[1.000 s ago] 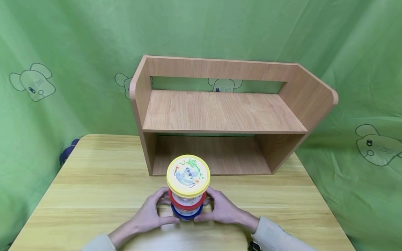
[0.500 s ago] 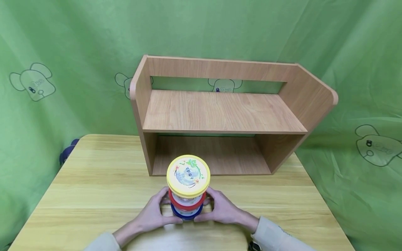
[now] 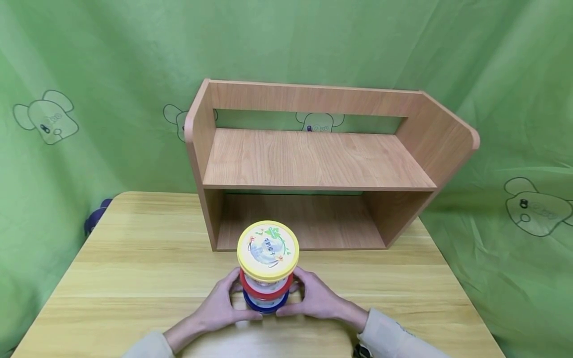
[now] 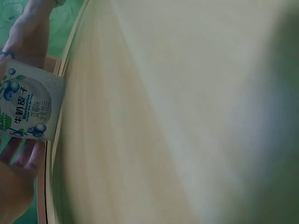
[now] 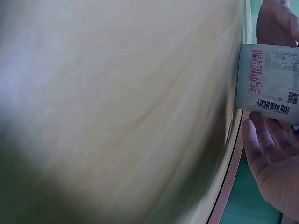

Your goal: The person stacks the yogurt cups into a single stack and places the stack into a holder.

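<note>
Three round tubs stand stacked on the table in front of the shelf. The top tub [image 3: 267,251] has a yellow lid printed with flowers, the middle tub [image 3: 266,289] a red lid. At the bottom is a blue-lidded tub [image 3: 266,302], whose blueberry label shows in the left wrist view. From the left side my left hand [image 3: 220,304] curls round the bottom tub, thumb at its front. My right hand [image 3: 318,297] grips the same tub from the right. Fingertips behind the stack are partly hidden.
A wooden two-tier shelf [image 3: 318,159] stands at the back of the table [image 3: 134,258], just behind the stack. Its side panels flare outward. A green curtain [image 3: 112,49] hangs behind, and a dark purple object [image 3: 95,218] sits beyond the left edge.
My left hand has shifted slightly right, bringing its thumb further across the front of the bottom tub. The right hand and the stack look still.
</note>
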The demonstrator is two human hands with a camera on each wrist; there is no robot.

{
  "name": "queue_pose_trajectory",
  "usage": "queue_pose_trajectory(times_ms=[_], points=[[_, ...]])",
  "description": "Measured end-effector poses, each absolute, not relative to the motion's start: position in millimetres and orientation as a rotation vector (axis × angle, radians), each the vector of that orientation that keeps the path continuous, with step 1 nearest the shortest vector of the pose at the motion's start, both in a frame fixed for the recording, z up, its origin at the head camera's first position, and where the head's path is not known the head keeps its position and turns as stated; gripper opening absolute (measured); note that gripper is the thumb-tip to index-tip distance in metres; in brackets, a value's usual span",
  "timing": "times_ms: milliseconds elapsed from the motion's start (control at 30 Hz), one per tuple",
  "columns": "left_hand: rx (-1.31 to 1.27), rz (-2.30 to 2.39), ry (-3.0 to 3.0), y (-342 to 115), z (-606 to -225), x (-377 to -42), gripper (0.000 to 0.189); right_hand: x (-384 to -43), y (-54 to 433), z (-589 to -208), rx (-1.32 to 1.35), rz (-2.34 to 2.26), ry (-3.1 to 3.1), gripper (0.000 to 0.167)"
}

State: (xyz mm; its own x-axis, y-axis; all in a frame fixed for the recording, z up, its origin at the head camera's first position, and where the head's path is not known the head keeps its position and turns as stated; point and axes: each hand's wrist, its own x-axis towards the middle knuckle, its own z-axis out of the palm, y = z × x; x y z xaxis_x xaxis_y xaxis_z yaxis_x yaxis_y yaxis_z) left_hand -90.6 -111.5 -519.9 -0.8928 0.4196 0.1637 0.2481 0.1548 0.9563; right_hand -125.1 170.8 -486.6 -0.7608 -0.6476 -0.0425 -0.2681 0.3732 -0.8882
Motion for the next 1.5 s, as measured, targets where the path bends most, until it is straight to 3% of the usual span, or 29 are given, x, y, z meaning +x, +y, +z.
queue_pose_trajectory(times_ms=[267,967,1500], points=[[0.637,1.842,2.258,-110.4,-518.7,-90.5,0.088,-123.0,177.9,-484.4,-0.782,-1.324,2.304,0.092],[0.634,1.872,2.216,-110.7,-518.9,-90.1,0.088,-128.1,234.7,-459.3,-0.919,-1.593,2.705,0.069],[0.642,1.841,2.233,-110.6,-517.7,-90.3,0.088,-134.6,282.0,-417.4,-1.061,-1.934,2.905,0.066]])
